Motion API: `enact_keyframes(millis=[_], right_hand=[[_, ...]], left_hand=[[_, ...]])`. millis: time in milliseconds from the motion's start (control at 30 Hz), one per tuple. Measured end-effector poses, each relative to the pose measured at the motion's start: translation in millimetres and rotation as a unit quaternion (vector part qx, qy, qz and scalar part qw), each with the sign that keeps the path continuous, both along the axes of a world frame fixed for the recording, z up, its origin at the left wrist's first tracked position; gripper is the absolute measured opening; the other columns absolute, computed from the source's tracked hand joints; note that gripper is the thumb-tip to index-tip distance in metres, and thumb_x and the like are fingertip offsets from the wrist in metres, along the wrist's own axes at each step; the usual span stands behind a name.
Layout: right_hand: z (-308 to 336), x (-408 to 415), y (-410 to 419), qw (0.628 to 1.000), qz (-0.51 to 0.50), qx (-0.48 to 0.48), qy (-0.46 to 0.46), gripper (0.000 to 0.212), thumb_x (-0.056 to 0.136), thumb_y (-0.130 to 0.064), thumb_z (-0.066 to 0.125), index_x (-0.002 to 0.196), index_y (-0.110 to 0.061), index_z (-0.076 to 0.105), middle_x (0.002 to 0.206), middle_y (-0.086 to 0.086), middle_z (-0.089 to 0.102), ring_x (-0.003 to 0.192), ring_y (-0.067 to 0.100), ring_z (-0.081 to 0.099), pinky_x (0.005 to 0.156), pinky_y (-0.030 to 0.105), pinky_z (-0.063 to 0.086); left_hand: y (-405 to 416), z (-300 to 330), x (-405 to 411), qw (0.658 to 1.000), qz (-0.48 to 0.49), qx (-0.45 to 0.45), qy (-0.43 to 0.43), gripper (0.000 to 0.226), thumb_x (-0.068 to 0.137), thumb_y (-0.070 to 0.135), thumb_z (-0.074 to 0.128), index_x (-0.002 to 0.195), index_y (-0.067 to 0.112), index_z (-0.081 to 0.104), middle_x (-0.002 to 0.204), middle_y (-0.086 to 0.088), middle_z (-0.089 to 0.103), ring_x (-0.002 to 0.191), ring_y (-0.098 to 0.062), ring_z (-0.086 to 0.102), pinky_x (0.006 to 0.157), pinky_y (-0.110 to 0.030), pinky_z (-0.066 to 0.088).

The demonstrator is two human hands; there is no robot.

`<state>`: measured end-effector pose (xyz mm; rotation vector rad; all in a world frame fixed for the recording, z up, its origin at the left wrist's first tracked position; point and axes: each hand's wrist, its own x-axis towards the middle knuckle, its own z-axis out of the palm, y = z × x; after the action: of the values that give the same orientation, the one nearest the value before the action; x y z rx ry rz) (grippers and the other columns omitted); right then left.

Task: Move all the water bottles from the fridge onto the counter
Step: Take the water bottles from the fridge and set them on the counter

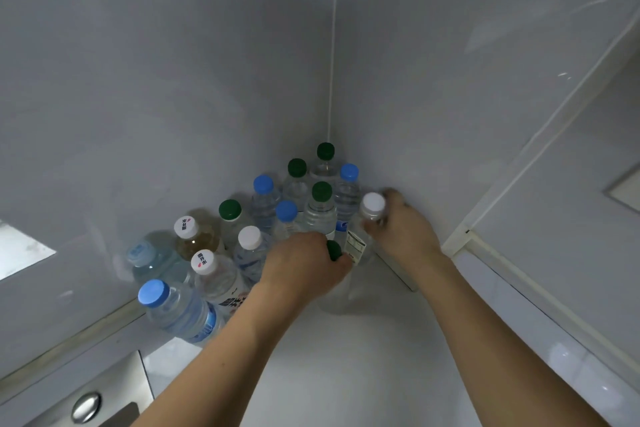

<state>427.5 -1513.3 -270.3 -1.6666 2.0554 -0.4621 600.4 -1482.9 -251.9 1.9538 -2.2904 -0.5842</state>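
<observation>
White counter (pixel 374 357), meeting grey walls at a corner toward 12 o'clock. A cluster of upright water bottles (pixel 242 239) fills that corner, trailing toward 8 o'clock; caps green, blue and white. Left hand (pixel 304 263), at 6 o'clock of the cluster, grasps a green-capped bottle (pixel 334 250) near its neck. Right hand (pixel 403 229), at 3 o'clock, grasps a white-capped bottle (pixel 372 204) below its cap.

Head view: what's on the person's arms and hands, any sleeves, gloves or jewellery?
Nothing worn shows. Both forearms are bare to the bottom edge of the frame, with no sleeve in sight. The left hand and right hand are ungloved. No watch, band or ring is visible, though the fingers are partly hidden.
</observation>
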Motion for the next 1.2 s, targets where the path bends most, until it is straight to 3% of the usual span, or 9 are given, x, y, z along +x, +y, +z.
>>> enact_keyframes(millis=[133,233,400,600,833,967,1067,1200], right_hand=[[-14.3,1.4,54.4,0.996,-0.061,-0.003,-0.064,0.056,0.093,-0.034,0.06,0.14,-0.017,0.037,0.118,0.012,0.063,0.107,0.032,0.061,0.081,0.034,0.047],[-39.9,14.0,78.0,0.994,-0.026,0.076,-0.079,0.049,0.094,-0.034,0.06,0.136,-0.013,0.046,0.122,0.008,0.063,0.112,0.024,0.06,0.082,0.024,0.044],[-71.0,32.8,74.3,0.983,0.003,0.151,-0.103,0.054,0.091,-0.043,0.058,0.135,-0.014,0.046,0.128,0.009,0.06,0.117,0.025,0.058,0.096,0.035,0.049],[-79.0,44.0,43.9,0.989,-0.035,0.111,-0.096,0.037,0.091,-0.044,0.058,0.103,-0.01,0.054,0.1,0.009,0.066,0.091,0.026,0.063,0.073,0.033,0.052],[-64.6,41.9,55.7,0.99,-0.03,0.119,-0.075,0.044,0.093,-0.043,0.055,0.121,-0.011,0.054,0.117,0.01,0.065,0.108,0.027,0.061,0.086,0.032,0.05],[-28.4,30.7,81.7,0.996,-0.027,0.078,-0.025,0.041,0.094,-0.037,0.056,0.122,-0.007,0.056,0.121,0.012,0.064,0.112,0.029,0.06,0.082,0.03,0.048],[-2.9,21.2,103.6,0.998,-0.027,0.057,-0.013,0.045,0.093,-0.033,0.057,0.129,-0.007,0.053,0.126,0.015,0.062,0.116,0.032,0.058,0.088,0.033,0.046],[22.1,13.5,139.3,0.998,-0.039,0.057,0.0,0.045,0.091,-0.035,0.057,0.126,-0.007,0.052,0.123,0.015,0.061,0.113,0.033,0.058,0.087,0.035,0.048]], left_hand=[[-7.3,4.0,-6.8,0.999,0.02,-0.001,0.03,0.038,0.088,0.045,0.05,0.063,0.016,0.048,0.058,0.002,0.046,0.053,-0.014,0.046,0.051,-0.026,0.039],[-14.6,7.2,-10.1,0.999,0.021,0.016,0.033,0.038,0.088,0.043,0.052,0.062,0.016,0.046,0.059,0.001,0.046,0.054,-0.016,0.047,0.054,-0.027,0.041],[-26.5,12.0,-17.9,0.998,0.03,0.03,0.037,0.038,0.089,0.038,0.051,0.059,0.015,0.042,0.056,0.002,0.042,0.052,-0.014,0.043,0.05,-0.026,0.034],[-40.3,8.3,-26.5,0.998,0.031,0.031,0.053,0.038,0.089,0.033,0.052,0.058,0.015,0.039,0.055,0.001,0.04,0.05,-0.013,0.04,0.048,-0.026,0.033],[-40.0,8.9,-27.4,0.998,0.007,0.042,0.035,0.036,0.089,0.035,0.054,0.062,0.015,0.041,0.059,0.001,0.043,0.053,-0.014,0.042,0.05,-0.026,0.034],[-15.2,17.7,-22.7,0.998,0.029,0.023,0.059,0.02,0.09,0.03,0.06,0.087,0.011,0.06,0.085,-0.007,0.064,0.078,-0.022,0.062,0.063,-0.028,0.044],[13.6,21.3,-16.3,0.998,0.038,-0.027,0.052,0.038,0.092,0.036,0.058,0.118,0.008,0.056,0.113,-0.01,0.064,0.104,-0.028,0.06,0.081,-0.034,0.046],[59.4,30.0,-9.8,0.996,-0.004,-0.051,0.068,0.039,0.095,0.033,0.055,0.125,0.007,0.051,0.121,-0.012,0.059,0.111,-0.029,0.055,0.089,-0.037,0.044]])
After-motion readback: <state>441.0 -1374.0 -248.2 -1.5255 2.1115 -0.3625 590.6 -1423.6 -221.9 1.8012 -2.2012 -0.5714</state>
